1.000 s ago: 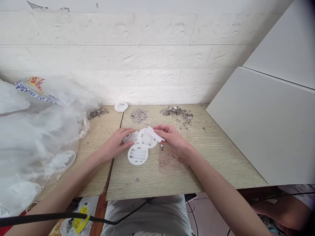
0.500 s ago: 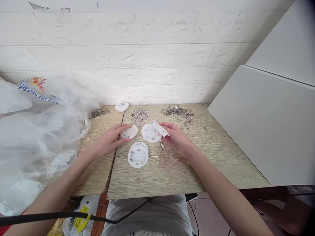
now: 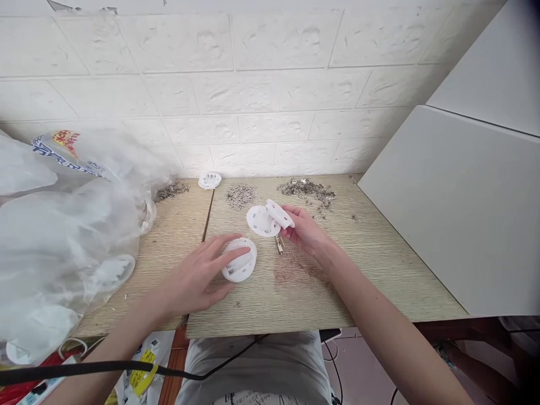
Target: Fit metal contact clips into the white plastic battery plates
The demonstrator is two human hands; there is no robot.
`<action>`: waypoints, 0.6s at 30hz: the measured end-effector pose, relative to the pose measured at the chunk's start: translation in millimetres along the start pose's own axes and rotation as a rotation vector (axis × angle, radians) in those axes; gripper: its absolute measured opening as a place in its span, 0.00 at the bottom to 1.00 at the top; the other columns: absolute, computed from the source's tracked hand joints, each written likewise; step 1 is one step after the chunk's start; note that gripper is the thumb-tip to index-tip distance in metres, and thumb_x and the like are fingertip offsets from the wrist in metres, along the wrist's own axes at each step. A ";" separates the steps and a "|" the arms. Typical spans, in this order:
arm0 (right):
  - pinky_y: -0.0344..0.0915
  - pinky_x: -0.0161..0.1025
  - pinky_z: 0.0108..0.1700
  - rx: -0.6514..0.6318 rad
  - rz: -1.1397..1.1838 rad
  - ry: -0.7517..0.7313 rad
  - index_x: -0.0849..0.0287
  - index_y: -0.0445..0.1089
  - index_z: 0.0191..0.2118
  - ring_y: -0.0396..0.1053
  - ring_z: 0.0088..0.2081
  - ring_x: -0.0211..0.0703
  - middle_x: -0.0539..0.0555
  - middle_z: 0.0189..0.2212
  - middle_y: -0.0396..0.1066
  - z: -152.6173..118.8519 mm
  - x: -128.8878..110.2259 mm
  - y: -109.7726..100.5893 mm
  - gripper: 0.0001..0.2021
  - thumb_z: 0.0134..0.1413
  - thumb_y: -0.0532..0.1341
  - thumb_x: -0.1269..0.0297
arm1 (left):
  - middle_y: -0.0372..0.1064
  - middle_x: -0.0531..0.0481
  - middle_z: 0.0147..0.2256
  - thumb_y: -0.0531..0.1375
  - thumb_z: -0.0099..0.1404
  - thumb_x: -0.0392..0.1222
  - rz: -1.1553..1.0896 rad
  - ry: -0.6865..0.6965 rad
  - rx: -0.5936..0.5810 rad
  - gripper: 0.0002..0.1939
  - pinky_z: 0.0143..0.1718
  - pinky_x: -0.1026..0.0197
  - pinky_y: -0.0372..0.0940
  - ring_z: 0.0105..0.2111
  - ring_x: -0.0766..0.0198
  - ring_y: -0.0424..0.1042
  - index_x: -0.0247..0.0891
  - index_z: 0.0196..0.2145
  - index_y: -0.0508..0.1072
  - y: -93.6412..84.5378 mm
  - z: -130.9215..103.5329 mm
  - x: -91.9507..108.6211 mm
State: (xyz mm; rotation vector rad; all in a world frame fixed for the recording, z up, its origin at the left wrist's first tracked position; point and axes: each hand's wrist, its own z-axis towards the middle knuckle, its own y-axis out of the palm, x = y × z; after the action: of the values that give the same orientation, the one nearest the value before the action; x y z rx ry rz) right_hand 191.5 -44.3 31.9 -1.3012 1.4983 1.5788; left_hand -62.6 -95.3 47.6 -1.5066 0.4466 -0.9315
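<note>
My left hand [image 3: 206, 270] reaches over a round white plastic battery holder [image 3: 241, 269] near the middle of the table, its fingers spread across the top and left side. In my right hand [image 3: 301, 228] is a round white disc [image 3: 279, 214], pinched at its right edge and tilted. Just left of and partly behind that disc shows another white round piece [image 3: 259, 220] with small metal contacts; whether my right hand also holds it I cannot tell. A small metal piece [image 3: 279, 244] lies below my right fingers.
Piles of small metal parts [image 3: 240, 196], [image 3: 306, 191] lie at the back of the wooden table [image 3: 379, 281]. Another white holder [image 3: 210, 180] sits by the wall. Plastic bags [image 3: 84, 225] fill the left; a grey panel [image 3: 455, 208] leans right. A black cable [image 3: 169, 370] crosses the front.
My left hand has moved from the left disc down and right to the front holder, and the left disc no longer shows at its spot. My right hand has shifted slightly up with its disc.
</note>
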 end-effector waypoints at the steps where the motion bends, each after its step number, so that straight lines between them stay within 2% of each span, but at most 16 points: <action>1: 0.49 0.30 0.21 0.000 0.002 -0.002 0.61 0.74 0.28 0.52 0.19 0.26 0.45 0.19 0.63 0.1 0.2 0.0 0.11 0.40 0.70 0.60 | 0.42 0.42 0.67 0.56 0.64 0.41 0.011 0.001 -0.004 0.32 0.60 0.46 0.57 0.64 0.50 0.51 0.48 0.64 0.52 0.7 1.5 1.5; 4: 0.50 0.31 0.21 0.005 0.005 -0.006 0.60 0.74 0.29 0.51 0.19 0.26 0.45 0.19 0.63 0.2 0.0 -0.9 0.10 0.40 0.70 0.60 | 0.33 0.41 0.68 0.61 0.61 0.48 0.036 0.007 -0.022 0.40 0.60 0.42 0.55 0.66 0.44 0.45 0.50 0.66 0.47 5.1 8.2 5.4; 6: 0.50 0.31 0.22 0.003 0.003 -0.005 0.60 0.74 0.29 0.51 0.19 0.27 0.45 0.19 0.63 0.2 -0.4 -1.6 0.10 0.41 0.70 0.61 | 0.34 0.38 0.68 0.63 0.58 0.54 0.061 0.004 -0.026 0.44 0.59 0.39 0.54 0.66 0.41 0.43 0.50 0.66 0.46 10.1 14.0 6.9; 9: 0.50 0.31 0.21 -0.002 0.014 -0.005 0.60 0.73 0.28 0.52 0.19 0.27 0.45 0.19 0.63 -0.1 -0.7 -1.8 0.10 0.40 0.70 0.62 | 0.43 0.36 0.66 0.61 0.60 0.54 0.095 -0.033 -0.031 0.40 0.58 0.41 0.56 0.64 0.43 0.49 0.47 0.65 0.50 17.3 23.1 7.5; 13: 0.51 0.30 0.21 -0.011 0.049 -0.006 0.60 0.73 0.28 0.52 0.18 0.26 0.45 0.19 0.62 -0.5 0.3 -2.1 0.09 0.39 0.70 0.64 | 0.60 0.41 0.57 0.59 0.63 0.46 0.104 -0.078 0.014 0.30 0.54 0.46 0.61 0.55 0.50 0.62 0.44 0.61 0.57 21.3 32.6 5.9; 15: 0.53 0.29 0.21 -0.017 0.074 -0.007 0.60 0.73 0.28 0.53 0.19 0.27 0.45 0.19 0.62 -0.4 0.7 -2.9 0.09 0.38 0.71 0.65 | 0.63 0.42 0.54 0.61 0.61 0.46 0.083 -0.091 0.036 0.31 0.51 0.48 0.63 0.51 0.52 0.65 0.44 0.60 0.58 21.5 36.0 4.7; 18: 0.54 0.29 0.22 -0.008 0.085 -0.021 0.59 0.71 0.26 0.53 0.19 0.27 0.44 0.19 0.61 -0.7 0.2 -3.8 0.10 0.37 0.71 0.64 | 0.65 0.44 0.51 0.64 0.57 0.48 0.011 -0.132 0.056 0.38 0.48 0.47 0.64 0.49 0.50 0.67 0.45 0.62 0.55 21.3 40.1 3.4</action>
State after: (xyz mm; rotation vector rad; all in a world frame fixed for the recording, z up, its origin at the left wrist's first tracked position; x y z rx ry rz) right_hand 195.1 -44.3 30.3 -1.2362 1.5544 1.6477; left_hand -24.8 -75.9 31.2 -1.5033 0.3302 -0.8237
